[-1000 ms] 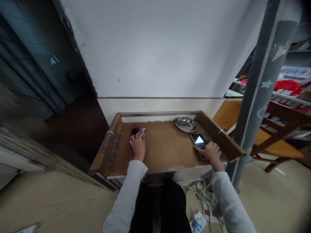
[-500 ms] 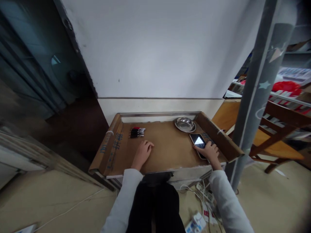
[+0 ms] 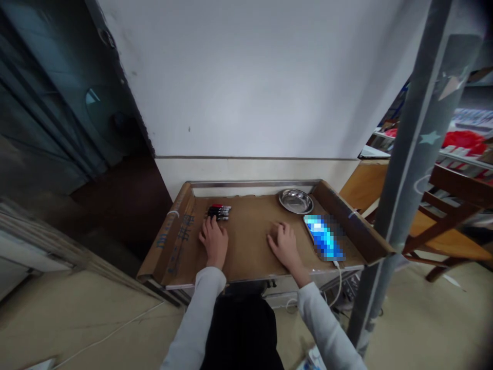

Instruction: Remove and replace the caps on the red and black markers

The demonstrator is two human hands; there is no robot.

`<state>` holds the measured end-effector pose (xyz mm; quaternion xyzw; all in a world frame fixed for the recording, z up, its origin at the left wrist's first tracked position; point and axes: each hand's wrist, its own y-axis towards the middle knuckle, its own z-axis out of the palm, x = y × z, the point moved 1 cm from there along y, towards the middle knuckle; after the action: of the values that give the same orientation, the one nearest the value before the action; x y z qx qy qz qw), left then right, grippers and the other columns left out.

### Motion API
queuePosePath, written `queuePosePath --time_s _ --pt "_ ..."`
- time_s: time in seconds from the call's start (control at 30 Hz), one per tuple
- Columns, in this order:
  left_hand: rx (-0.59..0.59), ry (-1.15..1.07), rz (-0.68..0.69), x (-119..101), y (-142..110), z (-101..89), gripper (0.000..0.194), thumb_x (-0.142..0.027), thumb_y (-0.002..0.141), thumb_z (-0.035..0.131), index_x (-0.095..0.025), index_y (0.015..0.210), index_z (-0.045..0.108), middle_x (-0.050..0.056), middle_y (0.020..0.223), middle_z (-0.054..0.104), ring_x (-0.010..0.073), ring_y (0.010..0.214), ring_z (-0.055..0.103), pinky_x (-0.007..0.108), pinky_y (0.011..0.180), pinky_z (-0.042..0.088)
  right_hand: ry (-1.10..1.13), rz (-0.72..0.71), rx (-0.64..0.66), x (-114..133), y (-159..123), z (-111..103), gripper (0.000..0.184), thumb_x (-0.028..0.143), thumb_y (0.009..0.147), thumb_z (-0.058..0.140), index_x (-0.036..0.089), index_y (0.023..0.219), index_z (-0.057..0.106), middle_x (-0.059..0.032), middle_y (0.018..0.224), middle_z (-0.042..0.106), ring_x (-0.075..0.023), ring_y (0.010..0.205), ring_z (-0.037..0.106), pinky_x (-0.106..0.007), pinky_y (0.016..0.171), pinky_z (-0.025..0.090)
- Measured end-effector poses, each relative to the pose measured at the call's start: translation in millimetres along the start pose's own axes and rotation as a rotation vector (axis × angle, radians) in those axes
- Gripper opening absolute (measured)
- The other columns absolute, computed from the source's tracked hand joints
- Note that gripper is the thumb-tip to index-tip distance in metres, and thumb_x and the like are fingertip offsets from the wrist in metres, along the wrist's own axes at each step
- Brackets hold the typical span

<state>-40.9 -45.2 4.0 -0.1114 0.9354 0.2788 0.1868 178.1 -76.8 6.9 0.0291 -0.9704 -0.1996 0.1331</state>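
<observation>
My left hand (image 3: 214,241) is at the near edge of a small row of pens (image 3: 219,211), mostly black with a red one at the far side. Its fingers are apart, and whether the fingertips touch the nearest pen cannot be told. Over the middle-right of the cardboard surface (image 3: 250,231), my right hand (image 3: 284,244) has its thumb and fingers apart and holds nothing. To its right lies a phone (image 3: 324,237), its screen blurred out in blocks, with a white cable (image 3: 339,288) at its near end. A shallow round metal dish (image 3: 296,201) sits behind the phone.
Raised cardboard sides (image 3: 356,221) border the tabletop left and right. Behind it rises a white wall (image 3: 246,82). A grey pole (image 3: 404,154) stands close by the right corner, with a wooden chair (image 3: 454,226) beyond it.
My right hand has let go of the phone and moved left. My left hand has shifted left to the pens, its fingers spreading. The phone's screen now looks bright blue and blocky.
</observation>
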Motion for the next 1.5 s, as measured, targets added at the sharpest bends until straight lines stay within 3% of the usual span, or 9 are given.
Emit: queuePosePath --time_s 0.23,0.43,0.57,0.8,0.97,1.13,1.3,1.37,1.5 --pt "0.025 0.093 0.012 1 -2 -4.8 0.021 -0.026 0.085 0.044 -0.02 0.101 0.057 0.013 0.108 0.052 0.0303 0.103 0.044 0.048 0.083 0.036 0.114 0.005 0.022 10 1 5 0.026 0.031 0.087 0.04 0.02 0.105 0.055 -0.0091 0.106 0.057 -0.0237 0.098 0.048 -0.039 0.085 0.035" --pt "0.261 -0.082 0.279 -8 -3 -3.8 0.019 -0.034 0.088 0.045 -0.023 0.097 0.058 0.006 0.096 0.058 0.0218 0.092 0.052 0.039 0.083 0.037 0.831 0.12 0.099 32 27 3 0.031 0.04 0.088 0.038 0.019 0.1 0.058 -0.0063 0.102 0.061 -0.0161 0.093 0.055 -0.03 0.081 0.044" --pt "0.366 -0.439 0.482 -29 7 -9.7 0.02 -0.031 0.091 0.039 -0.023 0.101 0.055 0.003 0.098 0.058 0.0146 0.089 0.055 0.028 0.08 0.043 1.247 0.325 0.274 55 46 9 0.027 0.039 0.081 0.048 0.018 0.093 0.06 -0.0037 0.091 0.063 -0.0119 0.068 0.057 -0.023 0.055 0.044" --pt "0.151 -0.69 0.426 -67 28 -19.2 0.032 -0.03 0.087 0.047 -0.022 0.118 0.046 0.006 0.108 0.059 0.0145 0.095 0.058 0.029 0.085 0.046 1.856 0.549 0.426 54 63 15 0.009 0.024 0.08 0.052 0.019 0.077 0.06 0.0001 0.071 0.062 -0.0094 0.062 0.057 -0.021 0.061 0.049" --pt "0.229 -0.741 0.493 -73 26 -13.7 0.022 -0.029 0.087 0.048 -0.021 0.106 0.054 0.004 0.1 0.063 0.0134 0.09 0.059 0.027 0.083 0.047 2.017 0.72 0.466 50 56 23 0.017 0.019 0.086 0.045 0.019 0.076 0.059 0.0005 0.071 0.063 -0.0067 0.062 0.058 -0.016 0.065 0.051" --pt "0.15 -1.027 0.174 -63 53 -6.0 0.025 -0.035 0.082 0.053 -0.018 0.101 0.054 0.005 0.092 0.063 0.0124 0.081 0.061 0.025 0.074 0.049 2.134 0.746 0.614 37 54 17 0.018 0.014 0.085 0.045 0.01 0.089 0.062 -0.0058 0.083 0.068 -0.0069 0.079 0.063 -0.012 0.072 0.052" --pt "0.23 -1.186 -0.064 -44 77 17.8 0.026 -0.034 0.078 0.057 -0.014 0.094 0.058 0.005 0.085 0.063 0.0124 0.072 0.06 0.027 0.068 0.05 2.082 0.734 0.506 14 63 16 0.017 0.007 0.079 0.051 0.011 0.089 0.064 -0.0044 0.092 0.068 -0.008 0.09 0.063 -0.013 0.082 0.051" --pt "0.334 -1.095 -0.018 -38 74 30.9 0.018 -0.029 0.076 0.058 -0.015 0.087 0.059 0.004 0.083 0.063 0.0137 0.072 0.06 0.029 0.069 0.05 2.006 0.671 0.449 9 64 19 0.016 0.008 0.075 0.055 0.013 0.087 0.066 -0.0037 0.094 0.069 -0.0086 0.09 0.063 -0.015 0.085 0.05" --pt "0.449 -0.748 0.327 -36 58 50.3 0.01 -0.019 0.077 0.056 -0.018 0.087 0.059 0.004 0.086 0.064 0.017 0.084 0.059 0.034 0.081 0.046 1.832 0.52 0.32 13 68 33 0.022 0.013 0.068 0.067 0.015 0.089 0.066 -0.0032 0.087 0.069 -0.012 0.087 0.064 -0.025 0.091 0.048"
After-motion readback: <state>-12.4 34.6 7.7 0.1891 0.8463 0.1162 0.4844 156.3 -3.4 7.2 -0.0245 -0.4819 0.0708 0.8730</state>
